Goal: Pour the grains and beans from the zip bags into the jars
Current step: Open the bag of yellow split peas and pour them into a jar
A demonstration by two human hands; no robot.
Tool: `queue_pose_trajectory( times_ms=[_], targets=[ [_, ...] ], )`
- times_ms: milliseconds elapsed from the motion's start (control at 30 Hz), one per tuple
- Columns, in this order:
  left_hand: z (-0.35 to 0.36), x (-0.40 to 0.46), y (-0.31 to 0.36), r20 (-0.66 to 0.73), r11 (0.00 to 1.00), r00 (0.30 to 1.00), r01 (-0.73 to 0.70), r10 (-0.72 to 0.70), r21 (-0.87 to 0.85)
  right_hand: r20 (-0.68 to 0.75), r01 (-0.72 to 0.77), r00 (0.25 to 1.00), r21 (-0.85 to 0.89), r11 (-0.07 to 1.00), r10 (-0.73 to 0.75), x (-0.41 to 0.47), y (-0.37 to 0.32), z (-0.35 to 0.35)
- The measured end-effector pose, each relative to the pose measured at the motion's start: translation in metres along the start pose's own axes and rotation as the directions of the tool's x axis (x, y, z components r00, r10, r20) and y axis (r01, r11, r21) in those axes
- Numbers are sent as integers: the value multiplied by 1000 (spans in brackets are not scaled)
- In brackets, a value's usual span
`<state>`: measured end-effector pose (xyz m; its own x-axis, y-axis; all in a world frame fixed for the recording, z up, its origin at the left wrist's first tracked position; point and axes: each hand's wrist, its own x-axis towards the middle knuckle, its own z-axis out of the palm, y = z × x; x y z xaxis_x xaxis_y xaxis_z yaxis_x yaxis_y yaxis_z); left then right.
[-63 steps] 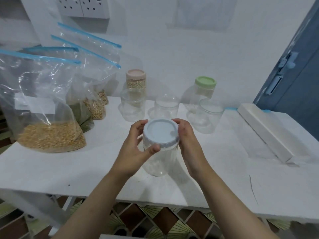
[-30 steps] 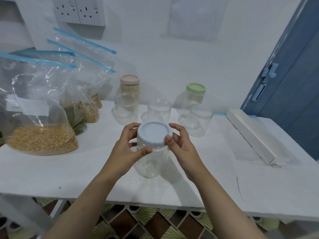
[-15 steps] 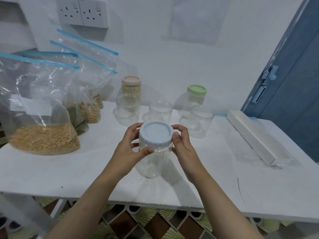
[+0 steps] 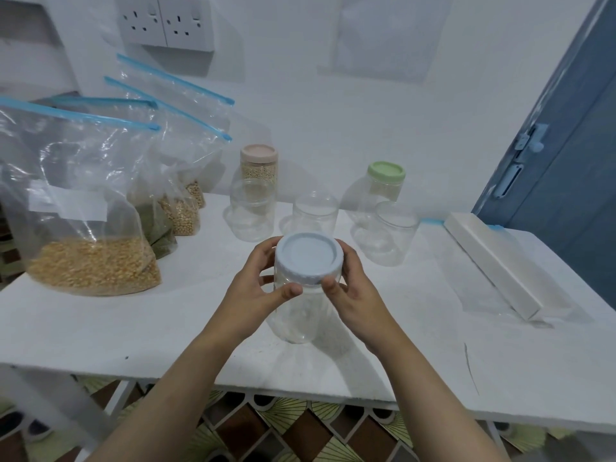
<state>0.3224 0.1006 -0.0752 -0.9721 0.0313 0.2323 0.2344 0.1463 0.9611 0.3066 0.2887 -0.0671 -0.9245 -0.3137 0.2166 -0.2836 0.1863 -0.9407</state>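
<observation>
A clear empty jar (image 4: 300, 315) stands on the white table (image 4: 100, 321) in front of me, closed by a pale blue lid (image 4: 308, 256). My left hand (image 4: 253, 291) grips the jar just under the lid, thumb in front. My right hand (image 4: 353, 288) curls round the lid's right side, thumb on its front rim. At the left stand several zip bags: the nearest (image 4: 86, 208) holds yellow grains, one behind (image 4: 156, 225) green ones, another (image 4: 181, 215) pale beans.
Three open clear jars (image 4: 253, 211), (image 4: 315, 211), (image 4: 391, 235) stand behind the held one. A beige-lidded jar of beans (image 4: 259, 163) and a green-lidded jar (image 4: 385, 183) stand at the wall. A long white box (image 4: 493, 265) lies at the right. A blue door (image 4: 566, 145) is beyond it.
The jar has stayed in place between both hands. My right hand's fingers shifted round the lid, thumb now at the front rim. The view drifted slightly.
</observation>
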Motion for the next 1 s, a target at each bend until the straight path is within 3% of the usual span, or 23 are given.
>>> queue_pose_trajectory(
  times_ms=[233,400,533,633,767,833,900,1000],
  targets=[
    [1,0,0,1,1000,1000,10,-10,-9,-11,-43,999,111,993,44,-3,2,-8],
    [0,0,1,-2,1000,1000,0,0,-10,22,0,1000,2,1000,0,4,-3,-6],
    [1,1,0,-4,1000,1000,-16,16,-15,22,6,1000,55,998,-7,10,-9,-10],
    [3,0,0,-22,1000,1000,-12,12,-21,-46,46,998,83,995,-42,12,-11,-14],
    [16,1,-2,-169,1000,985,-27,27,4,-313,99,947,80,992,-69,14,-7,-25],
    [21,4,-3,-228,1000,973,-27,26,-4,-404,19,915,34,999,-4,12,11,-37],
    [24,9,-2,-244,999,969,-27,21,-20,-456,-163,887,-159,974,74,6,42,-53],
    [27,13,-3,-251,1000,968,-23,19,-15,-446,-445,864,-453,772,236,-7,83,-66]
  ],
)
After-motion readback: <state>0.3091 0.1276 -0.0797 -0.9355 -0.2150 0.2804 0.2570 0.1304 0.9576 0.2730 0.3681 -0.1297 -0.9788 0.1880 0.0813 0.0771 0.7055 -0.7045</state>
